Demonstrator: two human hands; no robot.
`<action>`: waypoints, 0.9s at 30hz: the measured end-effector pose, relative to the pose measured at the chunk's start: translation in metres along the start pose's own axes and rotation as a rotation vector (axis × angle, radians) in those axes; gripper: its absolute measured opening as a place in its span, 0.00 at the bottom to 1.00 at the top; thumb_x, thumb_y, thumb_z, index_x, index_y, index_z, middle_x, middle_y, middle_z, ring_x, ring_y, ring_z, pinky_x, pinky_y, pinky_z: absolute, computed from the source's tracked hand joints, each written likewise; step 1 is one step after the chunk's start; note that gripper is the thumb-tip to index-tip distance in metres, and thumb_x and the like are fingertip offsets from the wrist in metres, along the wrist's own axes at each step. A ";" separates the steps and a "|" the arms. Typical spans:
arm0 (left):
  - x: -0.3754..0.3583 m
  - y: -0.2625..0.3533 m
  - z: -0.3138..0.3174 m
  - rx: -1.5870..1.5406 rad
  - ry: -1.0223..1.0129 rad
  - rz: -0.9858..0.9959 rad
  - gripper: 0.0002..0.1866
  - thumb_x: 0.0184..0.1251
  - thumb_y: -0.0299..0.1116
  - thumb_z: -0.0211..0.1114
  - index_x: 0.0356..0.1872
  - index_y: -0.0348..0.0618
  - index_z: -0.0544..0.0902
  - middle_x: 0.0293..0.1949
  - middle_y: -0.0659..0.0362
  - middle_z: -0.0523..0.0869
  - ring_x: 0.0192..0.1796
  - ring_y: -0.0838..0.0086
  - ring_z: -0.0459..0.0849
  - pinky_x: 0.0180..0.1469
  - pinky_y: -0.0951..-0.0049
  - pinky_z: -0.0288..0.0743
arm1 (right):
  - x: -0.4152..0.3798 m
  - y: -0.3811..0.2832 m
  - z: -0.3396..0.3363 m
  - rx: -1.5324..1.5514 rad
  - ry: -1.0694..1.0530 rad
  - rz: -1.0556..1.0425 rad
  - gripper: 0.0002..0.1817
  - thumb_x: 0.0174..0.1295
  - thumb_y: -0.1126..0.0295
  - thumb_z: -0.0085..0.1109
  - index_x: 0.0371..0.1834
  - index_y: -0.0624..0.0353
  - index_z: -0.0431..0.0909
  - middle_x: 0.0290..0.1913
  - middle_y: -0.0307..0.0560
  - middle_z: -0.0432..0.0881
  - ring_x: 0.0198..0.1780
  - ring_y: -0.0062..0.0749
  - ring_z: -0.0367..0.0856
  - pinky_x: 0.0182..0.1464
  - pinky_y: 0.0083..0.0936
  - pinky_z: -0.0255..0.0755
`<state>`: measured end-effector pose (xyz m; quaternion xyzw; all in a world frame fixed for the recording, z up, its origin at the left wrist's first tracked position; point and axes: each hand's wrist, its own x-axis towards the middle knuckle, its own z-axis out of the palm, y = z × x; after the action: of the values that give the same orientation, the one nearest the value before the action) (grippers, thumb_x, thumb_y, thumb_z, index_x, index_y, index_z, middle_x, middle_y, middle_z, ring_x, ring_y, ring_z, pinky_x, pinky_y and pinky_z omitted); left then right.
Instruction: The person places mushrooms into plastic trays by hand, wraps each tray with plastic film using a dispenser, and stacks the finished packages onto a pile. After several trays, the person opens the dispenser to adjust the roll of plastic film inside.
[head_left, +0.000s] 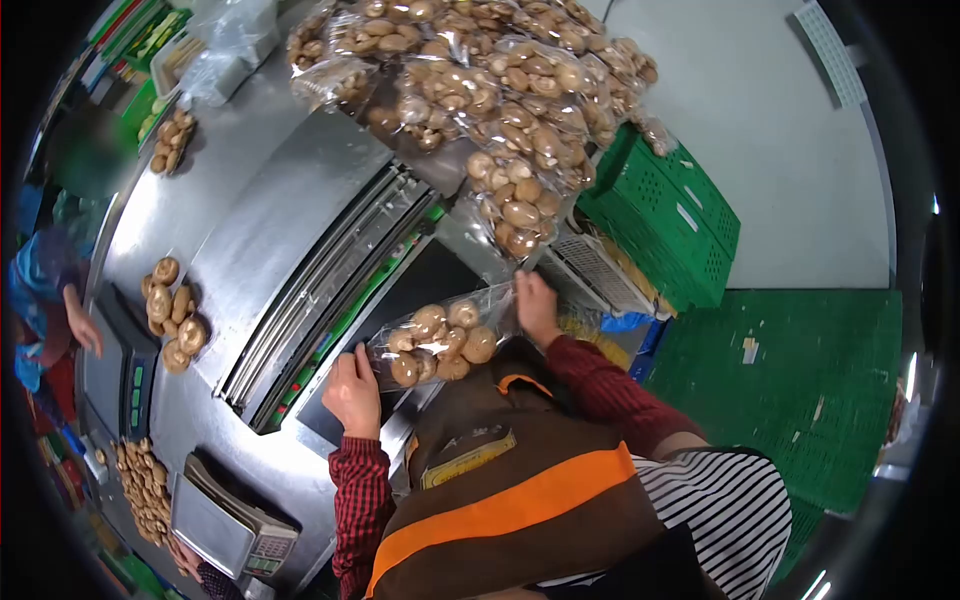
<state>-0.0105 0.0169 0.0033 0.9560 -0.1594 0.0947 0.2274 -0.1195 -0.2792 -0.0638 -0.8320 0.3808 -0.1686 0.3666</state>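
A clear plastic-wrapped pack of brown mushrooms [440, 343] lies in front of my body, at the near side of a wrapping machine with long metal rollers [320, 290]. My left hand [354, 393] is closed on the left end of the film, thumb and fingers pressed together. At the other end, my right hand [537, 308] pinches the film's upper right edge. Between the two hands the film is stretched over the mushrooms. A dark flat plate [425, 278] of the machine lies just beyond the pack.
Bagged mushrooms [520, 120] pile up at the far end. Green crates [665, 215] stand to the right. Loose mushroom groups [175, 315] sit on the steel table [240, 190], with a weighing scale [235, 520] at lower left. Another person's hand [84, 325] shows at far left.
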 end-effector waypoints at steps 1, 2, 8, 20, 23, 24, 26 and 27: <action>0.009 0.006 0.008 0.023 0.033 0.043 0.17 0.68 0.37 0.66 0.20 0.43 0.75 0.21 0.52 0.79 0.23 0.54 0.79 0.24 0.57 0.70 | -0.003 0.015 0.021 -0.024 0.115 0.030 0.21 0.73 0.59 0.50 0.27 0.65 0.72 0.20 0.61 0.70 0.23 0.51 0.74 0.29 0.37 0.69; 0.017 0.014 0.017 -0.033 0.032 0.087 0.17 0.67 0.37 0.66 0.20 0.43 0.75 0.21 0.52 0.79 0.23 0.54 0.78 0.25 0.57 0.71 | -0.013 0.019 0.039 -0.063 0.142 0.024 0.18 0.72 0.61 0.51 0.29 0.64 0.75 0.22 0.59 0.75 0.25 0.53 0.77 0.30 0.38 0.71; 0.014 0.054 -0.001 -1.489 -0.612 -0.737 0.10 0.72 0.38 0.62 0.31 0.46 0.78 0.26 0.66 0.78 0.27 0.78 0.77 0.27 0.72 0.68 | -0.079 -0.016 0.017 0.988 -1.116 0.339 0.09 0.65 0.73 0.55 0.46 0.61 0.80 0.44 0.41 0.83 0.44 0.30 0.80 0.47 0.27 0.75; 0.007 0.059 -0.085 -2.507 -1.583 -1.086 0.46 0.64 0.68 0.55 0.70 0.38 0.65 0.64 0.44 0.73 0.66 0.53 0.73 0.66 0.53 0.68 | -0.016 -0.168 -0.114 0.925 -1.350 0.142 0.28 0.67 0.70 0.62 0.68 0.63 0.67 0.66 0.45 0.73 0.66 0.30 0.71 0.70 0.30 0.62; 0.035 0.092 -0.069 -2.894 -1.404 -1.002 0.40 0.71 0.64 0.47 0.69 0.39 0.66 0.65 0.45 0.73 0.68 0.52 0.72 0.69 0.49 0.67 | 0.015 -0.170 -0.079 0.669 -1.207 0.099 0.26 0.67 0.66 0.64 0.65 0.64 0.71 0.60 0.41 0.78 0.60 0.24 0.73 0.65 0.26 0.67; 0.047 0.101 -0.068 -2.686 -1.141 -1.043 0.37 0.73 0.62 0.46 0.68 0.39 0.67 0.64 0.46 0.74 0.67 0.52 0.73 0.69 0.49 0.67 | 0.038 -0.160 -0.063 0.656 -1.148 0.028 0.23 0.69 0.65 0.61 0.64 0.62 0.73 0.58 0.40 0.79 0.58 0.22 0.74 0.62 0.25 0.69; 0.070 0.106 -0.067 -2.221 -0.852 -0.950 0.31 0.75 0.59 0.49 0.60 0.40 0.74 0.57 0.51 0.80 0.60 0.52 0.78 0.69 0.57 0.68 | 0.096 -0.179 -0.063 0.790 -0.947 -0.168 0.20 0.73 0.63 0.55 0.63 0.61 0.74 0.56 0.38 0.80 0.56 0.20 0.74 0.60 0.23 0.69; 0.073 0.093 -0.053 -2.153 -0.778 -0.966 0.28 0.75 0.55 0.51 0.57 0.39 0.76 0.54 0.49 0.81 0.58 0.54 0.79 0.66 0.58 0.70 | 0.128 -0.211 -0.084 0.738 -0.898 -0.040 0.20 0.74 0.59 0.53 0.61 0.61 0.75 0.52 0.38 0.81 0.53 0.19 0.75 0.58 0.23 0.71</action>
<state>0.0195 -0.0562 0.1060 0.2084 0.1555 -0.4672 0.8450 0.0245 -0.3231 0.1491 -0.6461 0.0883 0.0724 0.7547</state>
